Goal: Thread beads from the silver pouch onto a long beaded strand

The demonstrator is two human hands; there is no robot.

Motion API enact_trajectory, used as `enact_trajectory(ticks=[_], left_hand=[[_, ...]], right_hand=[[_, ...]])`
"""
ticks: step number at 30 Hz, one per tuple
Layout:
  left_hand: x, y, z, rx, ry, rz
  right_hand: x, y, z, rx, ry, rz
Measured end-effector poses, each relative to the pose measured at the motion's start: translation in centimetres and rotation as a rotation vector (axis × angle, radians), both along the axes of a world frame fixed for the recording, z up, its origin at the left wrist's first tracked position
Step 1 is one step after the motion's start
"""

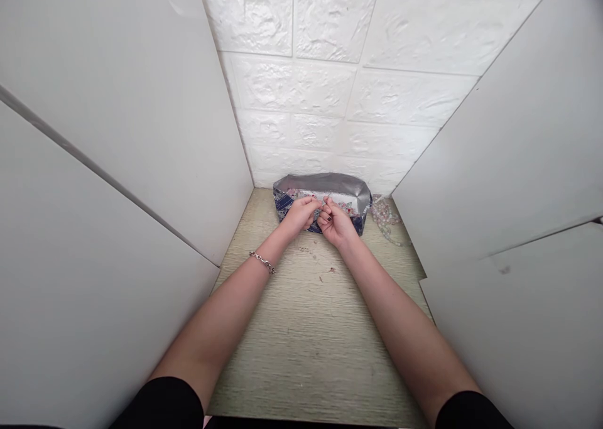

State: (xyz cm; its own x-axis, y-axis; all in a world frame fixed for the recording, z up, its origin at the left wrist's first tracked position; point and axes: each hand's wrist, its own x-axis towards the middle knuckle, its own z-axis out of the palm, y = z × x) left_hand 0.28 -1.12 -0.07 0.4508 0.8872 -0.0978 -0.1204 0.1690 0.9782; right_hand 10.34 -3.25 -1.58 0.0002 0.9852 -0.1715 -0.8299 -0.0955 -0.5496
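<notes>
A fabric pouch (321, 193) with a silver lining and a navy patterned outside lies open against the back wall, holding small multicoloured beads. Above its mouth, my left hand (300, 216) and my right hand (335, 223) meet, their fingertips pinched together. Between them runs a thin strand of small beads (316, 210), partly hidden by my fingers and hard to make out. A second pale beaded strand (385, 219) lies loose on the tabletop to the right of the pouch. A metal chain bracelet (262, 262) circles my left wrist.
A wood-grain tabletop (313, 335) runs between tall white panels (108, 134) on both sides, with a white brick-textured wall (325, 96) behind. Small crumbs lie on the tabletop below the pouch.
</notes>
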Motion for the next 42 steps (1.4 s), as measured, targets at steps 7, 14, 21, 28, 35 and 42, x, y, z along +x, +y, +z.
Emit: enact_trajectory(ticks=[7,14,21,28,35,42], left_hand=[[0.06,0.07,-0.04,0.005,0.033,0.004],[0.09,0.00,0.00,-0.001,0.051,0.005],[0.17,0.10,-0.06,-0.005,0.063,0.014],[0.07,0.13,-0.13,-0.015,0.062,0.010],[0.15,0.23,-0.20,0.006,0.064,0.012],[0.05,0.30,-0.42,0.005,0.061,0.017]], right_hand=[[-0.11,-0.07,0.10,0.007,-0.025,-0.012],[-0.09,-0.06,-0.04,0.026,-0.058,0.001],[-0.08,-0.07,-0.04,0.022,-0.078,0.004],[-0.06,-0.09,0.04,0.011,-0.042,-0.009],[-0.11,-0.08,-0.06,0.027,-0.076,-0.004],[-0.13,0.00,-0.27,0.053,-0.087,0.009]])
